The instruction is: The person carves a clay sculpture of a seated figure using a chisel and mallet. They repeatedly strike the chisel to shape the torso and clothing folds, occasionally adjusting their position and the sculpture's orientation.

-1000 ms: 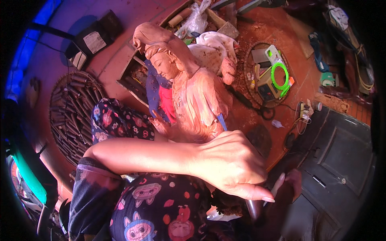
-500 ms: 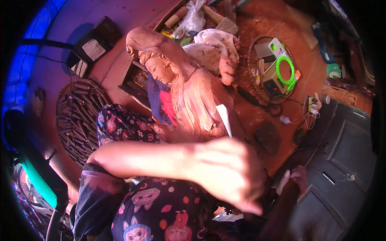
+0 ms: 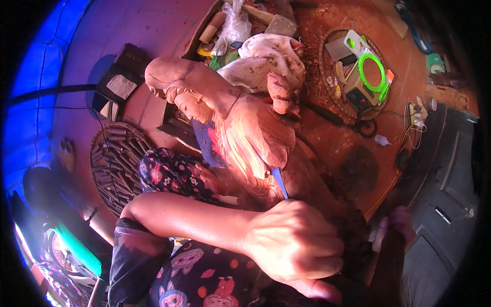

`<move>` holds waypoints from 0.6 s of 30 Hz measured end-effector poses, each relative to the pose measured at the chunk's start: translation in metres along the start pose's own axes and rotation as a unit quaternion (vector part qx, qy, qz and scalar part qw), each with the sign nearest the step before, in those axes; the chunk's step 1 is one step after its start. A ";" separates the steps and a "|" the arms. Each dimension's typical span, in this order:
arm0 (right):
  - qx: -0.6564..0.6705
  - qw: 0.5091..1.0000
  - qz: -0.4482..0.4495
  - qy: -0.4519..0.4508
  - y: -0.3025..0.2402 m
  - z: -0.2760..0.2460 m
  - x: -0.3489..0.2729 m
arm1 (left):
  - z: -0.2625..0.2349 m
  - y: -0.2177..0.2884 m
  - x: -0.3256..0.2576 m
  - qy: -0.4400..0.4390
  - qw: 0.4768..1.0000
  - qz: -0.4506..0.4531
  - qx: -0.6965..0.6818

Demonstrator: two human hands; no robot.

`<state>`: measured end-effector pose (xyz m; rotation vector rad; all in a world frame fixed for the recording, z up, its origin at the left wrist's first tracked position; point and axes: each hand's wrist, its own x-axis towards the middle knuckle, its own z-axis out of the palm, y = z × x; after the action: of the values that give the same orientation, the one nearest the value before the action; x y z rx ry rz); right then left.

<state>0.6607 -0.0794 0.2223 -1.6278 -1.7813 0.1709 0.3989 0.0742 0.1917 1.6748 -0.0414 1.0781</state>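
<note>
A carved wooden statue (image 3: 255, 125) of a hooded, robed figure leans across the middle, its face turned left. My left hand (image 3: 294, 243), its forearm crossing in front of me, is closed round a chisel (image 3: 278, 181). The handle is hidden in the fist; the narrow blade points up, its tip against the carved drapery as far as I can tell. My right hand (image 3: 401, 225), at the right in deep shadow, has curled fingers. What it holds, if anything, is too dark to make out.
A round basket (image 3: 115, 174) of many chisels lies at the left near a black case (image 3: 120, 84). Behind the statue are a white cloth (image 3: 266, 56) and a box of odds and ends. A green ring (image 3: 372, 71) lies on a round tray at the right, beyond a grey cabinet (image 3: 450, 174).
The view has tilted, shifting the whole scene. My left hand has brought the chisel blade to a lower place on the drapery. Both hands keep their closed shape.
</note>
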 end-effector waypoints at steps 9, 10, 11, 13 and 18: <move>-0.016 1.000 -0.016 0.007 -0.005 0.004 0.005 | -0.005 -0.002 0.000 0.001 1.000 -0.009 0.011; -0.017 1.000 -0.021 -0.003 -0.006 0.003 0.006 | -0.005 -0.003 0.000 -0.003 1.000 -0.010 0.014; -0.029 0.999 -0.028 -0.018 -0.007 0.002 0.006 | -0.006 -0.002 -0.001 -0.004 1.000 -0.006 0.016; -0.070 0.996 -0.042 -0.019 -0.011 0.003 0.008 | -0.004 -0.003 -0.001 0.007 1.000 -0.009 0.026; -0.055 0.993 -0.097 -0.032 -0.015 0.010 0.009 | -0.003 -0.005 -0.003 0.033 0.999 -0.006 0.027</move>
<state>0.6434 -0.0710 0.2266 -1.5272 -2.0172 0.0367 0.3980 0.0772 0.1865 1.6843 0.0414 1.1345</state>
